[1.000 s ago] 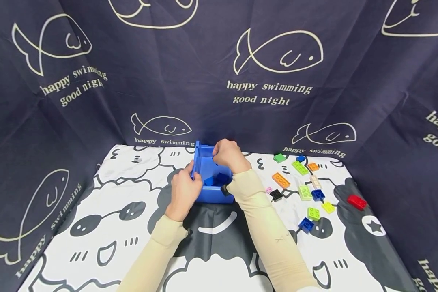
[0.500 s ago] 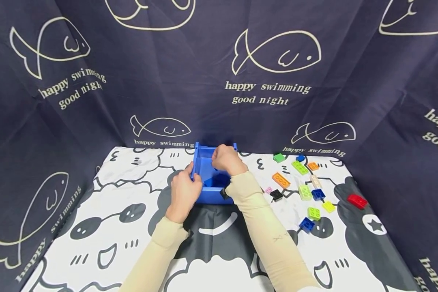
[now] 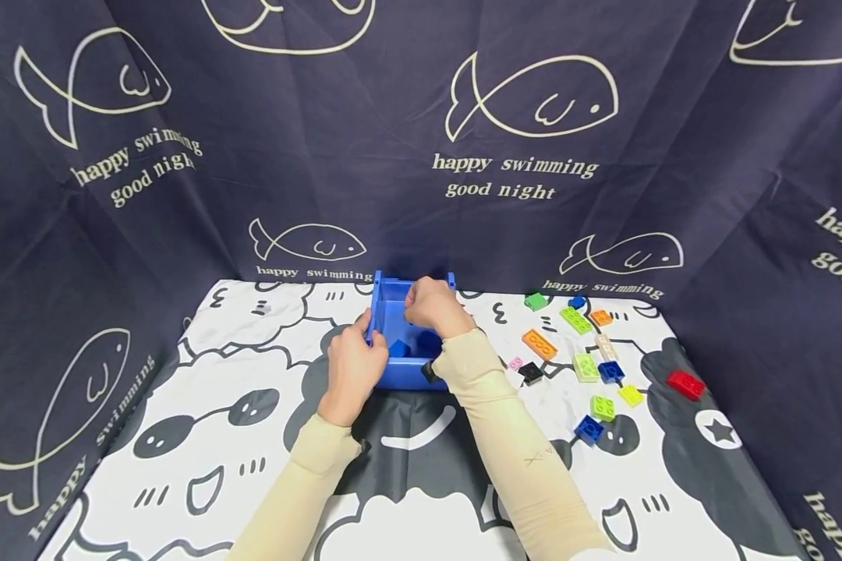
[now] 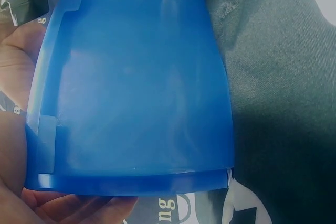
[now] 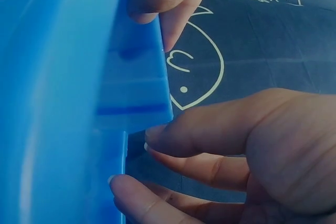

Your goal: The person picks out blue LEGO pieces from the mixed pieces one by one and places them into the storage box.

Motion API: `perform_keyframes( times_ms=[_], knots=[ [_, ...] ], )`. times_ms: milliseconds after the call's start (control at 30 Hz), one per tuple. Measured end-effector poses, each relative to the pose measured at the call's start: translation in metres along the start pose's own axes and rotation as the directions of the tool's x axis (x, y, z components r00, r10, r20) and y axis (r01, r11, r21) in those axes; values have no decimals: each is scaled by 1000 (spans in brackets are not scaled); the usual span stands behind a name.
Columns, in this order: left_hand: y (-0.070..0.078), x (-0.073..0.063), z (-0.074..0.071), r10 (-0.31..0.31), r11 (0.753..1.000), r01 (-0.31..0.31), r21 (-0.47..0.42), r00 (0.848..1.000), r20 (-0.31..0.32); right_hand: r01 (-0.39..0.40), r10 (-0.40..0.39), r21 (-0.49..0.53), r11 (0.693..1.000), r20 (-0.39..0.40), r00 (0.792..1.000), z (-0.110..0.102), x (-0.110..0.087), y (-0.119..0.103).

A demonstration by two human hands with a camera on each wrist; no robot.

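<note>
A blue plastic bin (image 3: pixel 410 375) stands at the back of the cloth-covered table. My left hand (image 3: pixel 354 365) holds its left wall, thumb on one side and fingers on the other. In the left wrist view this blue wall (image 4: pixel 136 87) fills most of the picture. My right hand (image 3: pixel 437 304) is over the bin's rear right part, fingers curled. From the right wrist view, the thumb (image 5: pixel 184 129) and a fingertip meet in front of the bin's back edge; nothing shows between them. Darker blue patches show on the bin's floor, partly hidden by the right sleeve.
Several building bricks lie scattered to the right, among them a green brick (image 3: pixel 535 301), an orange brick (image 3: pixel 539 344), a black brick (image 3: pixel 530 372) and a blue brick (image 3: pixel 589 429). A red brick (image 3: pixel 686 384) lies farthest right. A dark fish-print curtain (image 3: pixel 393 156) stands close behind.
The right hand has shifted slightly left and down over the bin since a second ago, uncovering the bin's back right corner. The left hand keeps its hold; the bricks stay put.
</note>
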State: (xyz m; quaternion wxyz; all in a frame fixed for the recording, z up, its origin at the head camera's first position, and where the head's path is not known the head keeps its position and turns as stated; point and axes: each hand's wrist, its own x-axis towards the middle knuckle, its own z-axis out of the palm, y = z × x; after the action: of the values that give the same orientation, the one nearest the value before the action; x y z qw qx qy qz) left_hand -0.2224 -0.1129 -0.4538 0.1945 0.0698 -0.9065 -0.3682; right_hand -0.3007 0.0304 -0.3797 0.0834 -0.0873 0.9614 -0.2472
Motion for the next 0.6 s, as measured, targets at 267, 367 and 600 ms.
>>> perform_keyframes(
  times_ms=[267,367,600],
  knots=[
    [-1,0,1,3,1000,-3,-1,1000,-10,39,-39,-9,999,-31,999,-15,-6,-2],
    [-1,1,0,2,1000,-2,-5,1000,-11,36,-36,8,999,-59,998,-29,-9,-2],
    [0,0,-1,-12,1000,12,-13,1000,-1,28,-18,77,997,-127,992,-65,-19,5]
  ],
)
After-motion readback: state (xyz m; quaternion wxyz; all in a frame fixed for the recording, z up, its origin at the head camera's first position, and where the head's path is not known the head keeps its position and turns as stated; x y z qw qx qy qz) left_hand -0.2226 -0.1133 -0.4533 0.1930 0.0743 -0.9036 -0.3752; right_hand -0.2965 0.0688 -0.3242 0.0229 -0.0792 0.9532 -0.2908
